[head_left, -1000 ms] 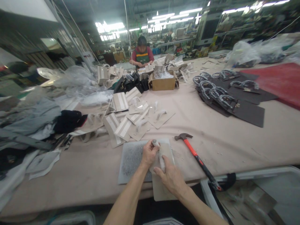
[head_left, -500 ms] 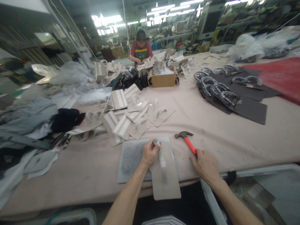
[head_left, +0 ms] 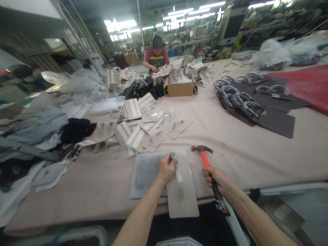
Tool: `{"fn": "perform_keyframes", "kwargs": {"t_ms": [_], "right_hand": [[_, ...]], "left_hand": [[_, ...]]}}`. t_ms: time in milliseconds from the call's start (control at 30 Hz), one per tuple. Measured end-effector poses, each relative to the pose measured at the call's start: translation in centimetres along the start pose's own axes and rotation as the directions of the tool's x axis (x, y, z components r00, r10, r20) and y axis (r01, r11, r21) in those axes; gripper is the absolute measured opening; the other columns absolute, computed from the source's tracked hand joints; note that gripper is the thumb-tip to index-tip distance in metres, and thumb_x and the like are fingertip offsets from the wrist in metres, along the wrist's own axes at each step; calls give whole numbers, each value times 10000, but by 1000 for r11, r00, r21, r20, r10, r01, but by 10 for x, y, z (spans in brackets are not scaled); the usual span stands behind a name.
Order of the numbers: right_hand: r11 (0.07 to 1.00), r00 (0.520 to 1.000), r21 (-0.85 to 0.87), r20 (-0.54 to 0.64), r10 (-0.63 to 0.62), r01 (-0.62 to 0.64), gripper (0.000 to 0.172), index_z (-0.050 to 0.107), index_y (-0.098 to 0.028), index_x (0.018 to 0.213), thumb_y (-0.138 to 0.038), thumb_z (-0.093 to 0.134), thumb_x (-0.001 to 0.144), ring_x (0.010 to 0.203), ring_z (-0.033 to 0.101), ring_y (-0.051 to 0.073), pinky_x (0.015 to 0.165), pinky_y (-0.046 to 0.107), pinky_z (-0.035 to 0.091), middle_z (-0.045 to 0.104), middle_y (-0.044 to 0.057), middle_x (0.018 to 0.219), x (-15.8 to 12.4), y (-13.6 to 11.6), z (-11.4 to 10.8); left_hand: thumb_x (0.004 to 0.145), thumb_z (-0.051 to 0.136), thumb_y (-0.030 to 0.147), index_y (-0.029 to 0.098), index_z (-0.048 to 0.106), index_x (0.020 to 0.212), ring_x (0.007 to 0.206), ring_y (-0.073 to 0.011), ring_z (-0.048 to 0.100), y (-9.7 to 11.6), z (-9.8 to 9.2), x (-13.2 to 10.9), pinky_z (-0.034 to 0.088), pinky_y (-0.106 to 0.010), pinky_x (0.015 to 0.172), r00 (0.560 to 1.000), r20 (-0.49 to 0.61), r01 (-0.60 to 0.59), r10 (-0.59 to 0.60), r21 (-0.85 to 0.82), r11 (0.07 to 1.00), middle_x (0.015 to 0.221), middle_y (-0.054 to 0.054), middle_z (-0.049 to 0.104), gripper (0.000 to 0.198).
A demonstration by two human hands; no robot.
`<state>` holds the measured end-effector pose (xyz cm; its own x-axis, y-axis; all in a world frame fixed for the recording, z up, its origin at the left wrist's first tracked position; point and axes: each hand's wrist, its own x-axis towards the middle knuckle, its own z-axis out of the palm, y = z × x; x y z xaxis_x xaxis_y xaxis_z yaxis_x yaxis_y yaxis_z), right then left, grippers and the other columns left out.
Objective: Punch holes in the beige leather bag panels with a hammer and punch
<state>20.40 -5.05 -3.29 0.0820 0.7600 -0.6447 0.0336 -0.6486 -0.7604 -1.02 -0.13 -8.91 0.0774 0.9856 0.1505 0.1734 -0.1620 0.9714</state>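
Observation:
My left hand [head_left: 167,168] is closed round a small metal punch [head_left: 173,156] held upright on the near edge of the table. Its tip rests on a beige leather panel [head_left: 182,191] with a wrapped handle [head_left: 179,179] running down its middle. The panel lies partly on a grey cutting mat [head_left: 145,174] and hangs over the table's front edge. My right hand [head_left: 216,178] is wrapped round the red-and-black handle of a claw hammer [head_left: 208,172], whose head sits just right of the panel.
A heap of beige striped panels [head_left: 139,128] lies behind the mat. Dark panels with handles [head_left: 252,107] lie at the right, a red sheet [head_left: 307,85] beyond them. A cardboard box [head_left: 180,88] and a person [head_left: 156,54] are at the far end. Fabric and plastic [head_left: 38,130] crowd the left.
My right hand left the beige panel, moved right to the hammer and has closed on its handle, turning it a little. My left hand has kept the punch in place.

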Motion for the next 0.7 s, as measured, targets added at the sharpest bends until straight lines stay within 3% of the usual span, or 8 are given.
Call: {"fn": "perform_keyframes", "kwargs": {"t_ms": [67, 133, 200, 267, 333, 467, 533, 700], "right_hand": [[996, 995, -27, -47, -88, 86, 165, 362, -245, 792, -384, 417, 865, 391, 305, 78, 387, 205, 272, 352, -98, 591, -12, -6, 3], [945, 950, -183, -108, -292, 270, 281, 418, -241, 798, -505, 396, 895, 403, 345, 97, 398, 220, 279, 390, -83, 559, -31, -15, 4], [791, 836, -421, -125, -535, 444, 356, 436, -239, 754, -550, 368, 914, 441, 392, 117, 441, 240, 287, 433, -53, 538, -51, -26, 4], [609, 716, -603, -87, -693, 516, 368, 408, -244, 714, -533, 345, 933, 464, 406, 129, 483, 259, 277, 451, -32, 534, -66, -35, 5], [480, 664, -712, -25, -747, 513, 344, 393, -249, 717, -491, 321, 950, 458, 406, 138, 498, 271, 249, 451, -25, 528, -73, -37, 7], [346, 734, -834, 100, -671, 430, 271, 419, -242, 754, -403, 347, 961, 468, 445, 150, 505, 270, 187, 483, -17, 538, -70, -37, 9], [312, 732, -856, 108, -673, 413, 284, 428, -240, 753, -410, 351, 967, 454, 432, 147, 504, 270, 177, 479, -19, 532, -71, -42, 7], [325, 498, -801, -39, -866, 503, 384, 436, -244, 785, -500, 253, 1005, 438, 425, 146, 505, 266, 276, 458, -24, 523, -81, -51, 3]], "left_hand": [[801, 637, 183, 208, 682, 948, 751, -181, 620, 2, 1, -4, 449, -247, 725, 997, 8, -81, 81, 124, 989, 814, -24, 690, 156], [809, 638, 171, 213, 682, 945, 718, -176, 584, 4, 1, -6, 427, -245, 697, 989, 36, -144, 140, 206, 968, 783, -20, 662, 149], [819, 629, 172, 210, 677, 937, 696, -170, 562, 4, 0, -7, 418, -243, 679, 988, 48, -152, 145, 212, 965, 765, -15, 645, 133], [819, 626, 183, 203, 672, 938, 692, -166, 560, 4, -1, -5, 423, -239, 682, 993, 28, -118, 114, 173, 978, 759, -10, 641, 129], [813, 627, 196, 197, 670, 939, 698, -164, 566, 4, -1, -4, 428, -235, 689, 996, 13, -88, 87, 129, 988, 761, -5, 644, 133], [802, 623, 195, 199, 668, 890, 666, -155, 540, 5, 0, -4, 410, -232, 663, 995, 17, -100, 99, 126, 987, 727, 7, 613, 99], [800, 627, 185, 203, 664, 854, 653, -153, 521, 7, 0, -5, 397, -234, 651, 993, 18, -117, 116, 154, 981, 707, 11, 590, 68], [807, 637, 185, 213, 663, 816, 670, -162, 511, 7, -1, -7, 390, -237, 658, 991, 31, -134, 131, 174, 975, 701, 4, 583, 39]]}}
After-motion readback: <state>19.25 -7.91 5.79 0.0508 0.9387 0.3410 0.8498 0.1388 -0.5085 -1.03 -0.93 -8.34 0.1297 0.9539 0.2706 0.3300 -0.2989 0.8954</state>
